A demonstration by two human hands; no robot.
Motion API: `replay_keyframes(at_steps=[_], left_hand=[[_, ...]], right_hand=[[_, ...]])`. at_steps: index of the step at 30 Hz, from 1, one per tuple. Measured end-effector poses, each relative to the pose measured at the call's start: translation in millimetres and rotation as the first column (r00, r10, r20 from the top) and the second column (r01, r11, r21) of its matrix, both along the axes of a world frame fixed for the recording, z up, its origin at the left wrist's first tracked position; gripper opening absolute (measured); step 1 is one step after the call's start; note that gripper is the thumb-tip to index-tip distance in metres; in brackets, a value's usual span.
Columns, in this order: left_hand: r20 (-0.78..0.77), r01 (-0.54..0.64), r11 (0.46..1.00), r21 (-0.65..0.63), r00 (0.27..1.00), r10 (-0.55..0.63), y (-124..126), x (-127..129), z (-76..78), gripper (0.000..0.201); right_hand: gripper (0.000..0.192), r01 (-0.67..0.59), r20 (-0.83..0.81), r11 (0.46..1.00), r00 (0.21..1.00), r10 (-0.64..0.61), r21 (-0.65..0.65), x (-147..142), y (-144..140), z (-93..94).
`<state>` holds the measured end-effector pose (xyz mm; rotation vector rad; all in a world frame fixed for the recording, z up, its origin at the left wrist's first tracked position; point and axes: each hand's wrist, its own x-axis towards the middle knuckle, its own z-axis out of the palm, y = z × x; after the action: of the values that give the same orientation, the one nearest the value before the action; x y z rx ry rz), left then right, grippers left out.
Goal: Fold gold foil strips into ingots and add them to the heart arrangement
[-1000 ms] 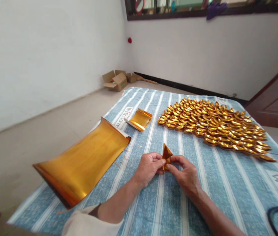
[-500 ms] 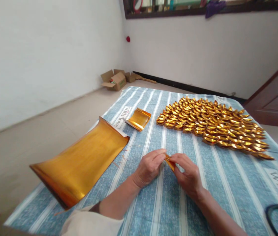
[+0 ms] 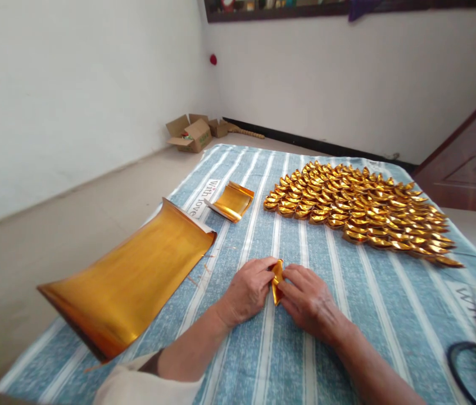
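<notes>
Left hand (image 3: 248, 289) and right hand (image 3: 305, 298) both pinching small folded gold paper (image 3: 277, 274), low over striped surface (image 3: 347, 315). Large gold sheet (image 3: 128, 275) lies left; heap of folded gold ingots (image 3: 356, 208) beyond.

Cream sleeve (image 3: 145, 387) (left arm only)

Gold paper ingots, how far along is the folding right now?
Done: a big spread of folded gold ingots lies on the striped cloth. In hand: left hand and right hand pinch one small gold paper piece. Left: a large gold sheet stack and a small gold sheet stack.
</notes>
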<state>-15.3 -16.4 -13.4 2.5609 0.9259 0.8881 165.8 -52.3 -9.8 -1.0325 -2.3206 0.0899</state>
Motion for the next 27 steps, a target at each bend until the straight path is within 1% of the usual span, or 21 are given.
replay_keyframes(at_steps=[4,9,13,16,20,24,27], left_hand=[[-0.024,-0.011,0.999,-0.045,1.000,0.010,-2,-1,2.9,0.022],[-0.027,-0.024,0.999,-0.048,0.999,0.023,-3,0,0.5,0.023],[-0.042,-0.032,0.998,-0.058,0.999,0.029,-3,1,0.4,0.020],[-0.054,-0.036,0.997,-0.075,0.998,0.032,-3,1,2.1,0.018],[-0.045,-0.029,0.993,-0.112,0.999,0.024,-1,0,4.7,0.015],[-0.042,-0.011,0.981,-0.192,0.999,0.003,3,-1,6.8,0.012],[-0.024,0.009,0.969,-0.245,1.000,-0.015,5,-3,7.1,0.014]], right_hand=[[0.015,-0.018,0.000,0.999,1.000,0.018,-0.041,2,0,-0.4],[0.012,-0.047,-0.015,0.996,0.999,0.046,-0.081,5,3,-6.7],[0.014,-0.076,-0.063,0.988,0.996,0.068,-0.135,8,7,-5.3],[0.012,-0.077,-0.081,0.986,0.995,0.065,-0.146,10,8,-4.4],[0.012,-0.035,-0.091,0.986,0.996,0.020,-0.163,9,9,-7.6],[0.014,0.027,-0.158,0.983,0.986,-0.057,-0.184,5,11,-12.6],[0.017,0.084,-0.194,0.978,0.973,-0.122,-0.193,2,11,-17.5]])
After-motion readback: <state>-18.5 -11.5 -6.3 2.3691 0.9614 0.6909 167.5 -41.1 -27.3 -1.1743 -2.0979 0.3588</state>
